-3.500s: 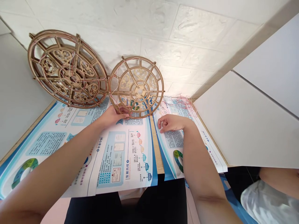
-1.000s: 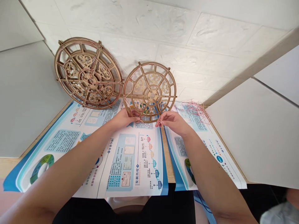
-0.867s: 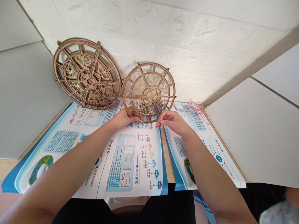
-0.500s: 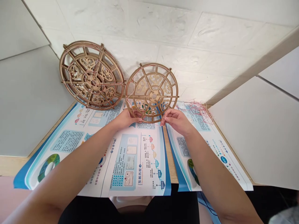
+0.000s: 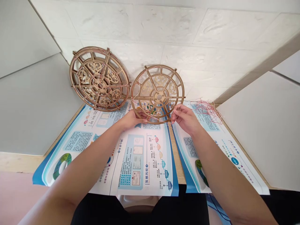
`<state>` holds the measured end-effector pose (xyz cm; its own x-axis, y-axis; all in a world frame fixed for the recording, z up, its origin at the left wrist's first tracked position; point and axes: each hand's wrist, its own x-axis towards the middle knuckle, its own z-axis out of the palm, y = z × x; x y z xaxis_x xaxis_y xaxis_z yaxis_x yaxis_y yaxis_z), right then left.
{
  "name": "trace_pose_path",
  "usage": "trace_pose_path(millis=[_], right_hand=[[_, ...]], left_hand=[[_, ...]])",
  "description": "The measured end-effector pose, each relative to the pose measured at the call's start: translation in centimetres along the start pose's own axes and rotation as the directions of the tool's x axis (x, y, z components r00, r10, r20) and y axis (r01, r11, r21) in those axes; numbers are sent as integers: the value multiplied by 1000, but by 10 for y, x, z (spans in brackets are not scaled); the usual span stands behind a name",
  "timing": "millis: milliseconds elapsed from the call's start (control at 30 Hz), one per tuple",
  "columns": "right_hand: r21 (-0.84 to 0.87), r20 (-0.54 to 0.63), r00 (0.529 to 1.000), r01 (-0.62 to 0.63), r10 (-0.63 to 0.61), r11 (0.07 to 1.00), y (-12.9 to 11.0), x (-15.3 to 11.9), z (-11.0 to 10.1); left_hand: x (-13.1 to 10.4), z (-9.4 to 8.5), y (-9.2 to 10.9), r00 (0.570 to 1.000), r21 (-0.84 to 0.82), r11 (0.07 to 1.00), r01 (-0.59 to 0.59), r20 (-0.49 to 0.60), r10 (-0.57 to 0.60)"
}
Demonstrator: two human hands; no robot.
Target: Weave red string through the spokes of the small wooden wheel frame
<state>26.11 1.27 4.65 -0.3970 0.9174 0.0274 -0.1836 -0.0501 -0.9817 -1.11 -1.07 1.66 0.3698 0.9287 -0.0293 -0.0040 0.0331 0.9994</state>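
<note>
A round wooden lattice wheel (image 5: 159, 83) with spokes and scroll cut-outs stands near the wall, its lower rim between my hands. My left hand (image 5: 134, 120) grips that rim at the lower left, thumb in front and fingers behind. At the lower right, my right hand (image 5: 185, 117) pinches a thin pale wire (image 5: 164, 122), which runs along the bottom of the rim. More of the wire trails up the wheel's left side. A larger layered wheel (image 5: 99, 84) leans to the left, with similar wire wound over it.
Printed posters (image 5: 131, 156) cover the wooden table (image 5: 179, 162). A tangle of red and white wire (image 5: 207, 110) lies at the back right. A white brick-patterned wall (image 5: 178, 28) rises behind, with grey panels (image 5: 260, 131) on both sides.
My right hand has moved slightly up and away from the rim, drawing the wire out. My left hand keeps its hold on the wheel. The whole view has shifted a little.
</note>
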Motion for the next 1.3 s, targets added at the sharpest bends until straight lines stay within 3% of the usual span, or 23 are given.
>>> trace_pose_path(millis=[133,967,1300], right_hand=[[-1,-14,1000,0,0,1000,-1,0,0],[-74,-4,998,-64,64,995,5,0,-3],[-132,18,1000,-11,13,991,6,0,-2]], left_hand=[[0,0,1,999,-6,999,-35,39,36],[0,0,-2,1000,-14,1000,-13,5,14],[-1,1,3,1000,18,1000,-24,16,24]])
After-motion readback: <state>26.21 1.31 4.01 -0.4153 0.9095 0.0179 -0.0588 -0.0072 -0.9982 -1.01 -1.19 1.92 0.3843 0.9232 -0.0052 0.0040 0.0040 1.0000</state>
